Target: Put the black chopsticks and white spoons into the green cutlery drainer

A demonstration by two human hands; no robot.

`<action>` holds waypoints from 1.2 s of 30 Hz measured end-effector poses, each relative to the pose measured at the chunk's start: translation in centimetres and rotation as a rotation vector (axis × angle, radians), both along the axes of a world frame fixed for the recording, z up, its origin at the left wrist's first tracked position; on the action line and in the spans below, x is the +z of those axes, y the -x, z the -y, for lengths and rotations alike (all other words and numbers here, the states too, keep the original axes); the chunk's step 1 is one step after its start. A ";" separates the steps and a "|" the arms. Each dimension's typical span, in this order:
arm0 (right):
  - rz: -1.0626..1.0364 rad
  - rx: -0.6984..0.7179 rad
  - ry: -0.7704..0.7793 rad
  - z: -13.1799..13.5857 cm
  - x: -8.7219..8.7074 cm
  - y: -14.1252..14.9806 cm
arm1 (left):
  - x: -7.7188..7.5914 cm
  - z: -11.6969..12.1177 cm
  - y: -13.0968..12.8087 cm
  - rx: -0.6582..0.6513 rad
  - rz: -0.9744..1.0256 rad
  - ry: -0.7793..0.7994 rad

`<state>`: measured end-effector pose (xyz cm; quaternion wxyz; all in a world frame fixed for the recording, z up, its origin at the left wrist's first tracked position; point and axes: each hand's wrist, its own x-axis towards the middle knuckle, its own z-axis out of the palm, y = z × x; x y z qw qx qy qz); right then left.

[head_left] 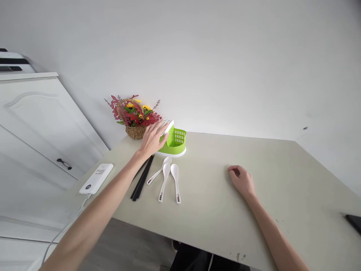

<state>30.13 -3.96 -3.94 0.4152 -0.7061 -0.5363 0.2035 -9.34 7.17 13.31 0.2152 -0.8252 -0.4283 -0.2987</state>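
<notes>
My left hand (153, 137) reaches to the back left of the table and lies over the white top of a green and white utensil caddy (176, 149). Its fingers are stretched out, with the thumb apart on the near side; part of the caddy is hidden behind it. Just below the caddy lie three white spoons (166, 172), bowls toward the wall. Several black chopsticks (143, 179) lie left of them, partly covered by my left forearm. My right hand (243, 180) rests on the tabletop to the right, fingers curled in, with nothing visible in them.
Behind my left hand, a wicker basket of artificial flowers (136, 131) stands near the wall. A white power bank (97, 178) with a cable lies at the table's left edge. A dark flat object (354, 222) sits at the far right. A white cabinet (42, 131) borders the left side.
</notes>
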 end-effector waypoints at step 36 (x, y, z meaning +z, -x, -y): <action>0.508 0.234 -0.123 15.4 -0.5 5.7 | -10.8 24.6 -5.9 -0.208 0.545 1.056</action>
